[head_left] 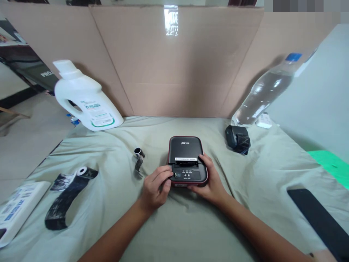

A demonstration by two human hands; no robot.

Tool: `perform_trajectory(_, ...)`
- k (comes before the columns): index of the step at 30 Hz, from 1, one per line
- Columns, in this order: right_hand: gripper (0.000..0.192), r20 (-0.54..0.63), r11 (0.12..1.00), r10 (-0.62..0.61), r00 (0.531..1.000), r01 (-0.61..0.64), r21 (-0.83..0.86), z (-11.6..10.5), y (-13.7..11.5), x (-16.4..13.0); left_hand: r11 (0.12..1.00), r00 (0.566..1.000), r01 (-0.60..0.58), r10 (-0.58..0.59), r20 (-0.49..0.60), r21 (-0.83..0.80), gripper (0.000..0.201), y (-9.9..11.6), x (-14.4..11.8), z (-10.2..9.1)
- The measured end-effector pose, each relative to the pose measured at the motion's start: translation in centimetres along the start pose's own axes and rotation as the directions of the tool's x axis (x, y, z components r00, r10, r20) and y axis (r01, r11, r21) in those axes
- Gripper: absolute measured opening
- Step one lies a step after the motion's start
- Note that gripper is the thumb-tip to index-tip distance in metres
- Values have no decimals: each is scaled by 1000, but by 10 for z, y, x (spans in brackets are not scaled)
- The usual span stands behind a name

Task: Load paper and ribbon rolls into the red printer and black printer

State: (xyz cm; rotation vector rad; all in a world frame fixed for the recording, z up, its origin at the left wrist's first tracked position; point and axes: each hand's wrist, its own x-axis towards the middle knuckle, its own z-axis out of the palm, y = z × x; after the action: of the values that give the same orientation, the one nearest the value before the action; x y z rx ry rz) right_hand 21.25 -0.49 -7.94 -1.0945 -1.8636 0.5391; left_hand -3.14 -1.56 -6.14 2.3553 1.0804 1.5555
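Observation:
A small black portable printer [188,150] with a red edge lies on the green cloth, its label slot and button panel facing up. My right hand [211,182] is wrapped round its right side, thumb on the top edge and fingers under the near corner. My left hand [156,187] is closed at the printer's left edge, its curled fingertips touching beside the button panel. Part of the right fingers is hidden beneath the printer. To the left lies a small curled black ribbon roll [138,156], apart from both hands.
Farther left are a longer black ribbon roll [64,200] and a white box [20,209]. A white jug [81,96] and a clear bottle [264,92] lean against a cardboard wall [177,69]. A black wrapped object [237,139] and a dark flat slab [316,218] lie right.

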Motion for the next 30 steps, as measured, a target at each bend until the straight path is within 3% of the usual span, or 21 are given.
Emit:
perform_trajectory(10, 114, 1, 1000, -19, 1000, 19, -9, 1, 2, -2, 995, 997, -74, 76, -34, 65, 26, -1, -5, 1)
perform_trajectory(17, 116, -4, 993, -83, 997, 82, -82, -3, -5, 3, 996, 996, -80, 81, 29, -32, 25, -5, -5, 7)
perform_trajectory(25, 84, 55, 993, -116, 992, 117, -21, -18, -6, 16, 997, 995, -41, 47, 85, -66, 25, -6, -5, 7)
perform_trajectory(30, 72, 85, 998, 19, 996, -23, 53, -34, -21, 55, 996, 996, -27, 34, 82, -86, 24, -4, -5, 7)
